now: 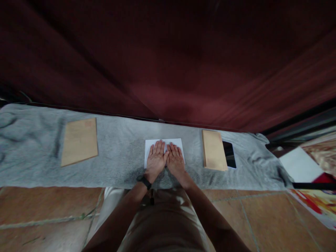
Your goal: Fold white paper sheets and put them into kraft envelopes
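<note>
A white sheet of paper (176,140) lies on the grey cloth in front of me, much of it covered by my hands. My left hand (156,157) rests flat on its left part, fingers stretched forward, a dark band around the wrist. Beside it, my right hand (175,159) presses flat on the right part, with the fingers slightly spread. The two hands touch or nearly touch at the thumbs. Neither grips anything. Whether the paper is folded under the palms is hidden.
A brown envelope (80,141) lies at the left. Several brown envelopes (214,150) are stacked at the right, beside a dark phone (229,154). Grey cloth (120,147) covers the narrow surface. A dark red curtain (168,70) hangs behind it; a white sheet (301,164) sits far right.
</note>
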Demonstrator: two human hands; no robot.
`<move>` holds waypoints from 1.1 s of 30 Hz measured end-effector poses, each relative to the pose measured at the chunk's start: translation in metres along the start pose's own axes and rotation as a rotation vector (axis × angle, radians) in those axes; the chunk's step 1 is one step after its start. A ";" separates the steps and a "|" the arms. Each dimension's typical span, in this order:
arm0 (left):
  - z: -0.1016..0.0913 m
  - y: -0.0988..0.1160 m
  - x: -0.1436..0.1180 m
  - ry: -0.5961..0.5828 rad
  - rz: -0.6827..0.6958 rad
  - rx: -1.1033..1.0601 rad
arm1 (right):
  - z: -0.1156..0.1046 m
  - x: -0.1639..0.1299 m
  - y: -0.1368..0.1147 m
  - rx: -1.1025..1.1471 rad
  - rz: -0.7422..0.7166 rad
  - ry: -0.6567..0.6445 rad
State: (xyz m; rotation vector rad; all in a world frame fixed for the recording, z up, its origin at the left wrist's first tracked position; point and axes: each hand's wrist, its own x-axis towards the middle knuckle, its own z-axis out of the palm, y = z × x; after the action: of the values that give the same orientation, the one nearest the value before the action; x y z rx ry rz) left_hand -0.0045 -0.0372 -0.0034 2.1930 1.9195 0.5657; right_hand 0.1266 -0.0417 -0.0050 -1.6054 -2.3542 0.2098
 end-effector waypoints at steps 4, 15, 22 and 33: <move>-0.006 -0.019 -0.007 0.047 -0.047 0.015 | 0.003 -0.001 0.004 0.028 0.007 0.024; -0.011 -0.028 -0.012 0.062 -0.074 0.037 | 0.011 0.041 -0.007 0.051 -0.021 0.027; -0.010 -0.029 -0.011 0.049 -0.084 0.050 | 0.012 0.035 0.000 0.000 0.017 0.034; -0.008 -0.032 -0.010 0.036 -0.068 0.176 | 0.006 0.004 0.041 -0.090 0.114 0.164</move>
State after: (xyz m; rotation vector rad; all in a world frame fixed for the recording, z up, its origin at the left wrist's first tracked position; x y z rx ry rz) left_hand -0.0376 -0.0433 -0.0095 2.2231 2.1285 0.4436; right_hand 0.1600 -0.0226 -0.0219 -1.7297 -2.1803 -0.0055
